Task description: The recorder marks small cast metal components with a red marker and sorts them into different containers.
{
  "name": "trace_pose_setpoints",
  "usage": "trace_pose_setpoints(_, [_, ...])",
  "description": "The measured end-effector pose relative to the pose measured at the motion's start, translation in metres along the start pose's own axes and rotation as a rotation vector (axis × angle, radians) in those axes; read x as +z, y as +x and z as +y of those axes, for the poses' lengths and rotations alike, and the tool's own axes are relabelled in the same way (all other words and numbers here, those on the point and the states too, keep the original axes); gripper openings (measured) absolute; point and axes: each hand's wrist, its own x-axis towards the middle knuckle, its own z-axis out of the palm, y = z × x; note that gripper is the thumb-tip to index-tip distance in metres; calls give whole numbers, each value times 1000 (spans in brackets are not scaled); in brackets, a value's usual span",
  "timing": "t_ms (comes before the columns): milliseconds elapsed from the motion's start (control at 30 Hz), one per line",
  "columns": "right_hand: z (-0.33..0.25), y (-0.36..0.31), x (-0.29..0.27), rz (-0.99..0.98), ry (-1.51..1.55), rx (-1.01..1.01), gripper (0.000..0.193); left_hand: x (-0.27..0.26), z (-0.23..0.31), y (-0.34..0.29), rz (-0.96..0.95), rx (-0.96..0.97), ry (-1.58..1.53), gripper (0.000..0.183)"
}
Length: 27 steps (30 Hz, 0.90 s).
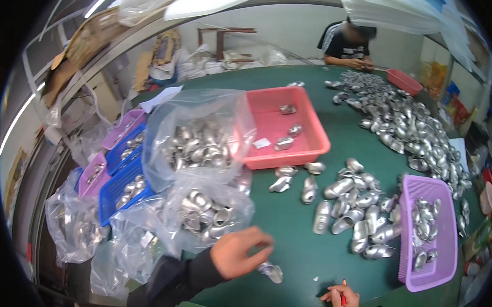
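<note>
My left hand point(241, 253) hovers over the near middle of the green table, fingers curved and thumb apart, with nothing visible between them. Just beside its fingertips lies a single silver shoe-shaped piece point(272, 272), partly behind the hand. Close to the table's near edge, my right hand point(342, 303) is closed around a slim red-orange pen-like tool point(343, 292); most of it is covered by the fingers. A small white scrap point(315, 279) lies between the two hands. Right of centre is a loose heap of silver shoe-shaped pieces point(359, 202).
Clear plastic bags point(214, 188) of silver pieces stand at left, before blue trays point(112, 194). A pink tub point(318, 132) sits behind; a purple basket point(445, 239) stands at right. Another person point(346, 48) works at the far end beside a large heap point(401, 116).
</note>
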Motion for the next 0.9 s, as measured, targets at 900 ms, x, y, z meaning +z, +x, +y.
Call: trace_pose_setpoints(900, [-9,21,0,-188,579,225,23,86,13,-9,-204,-29,-190,50])
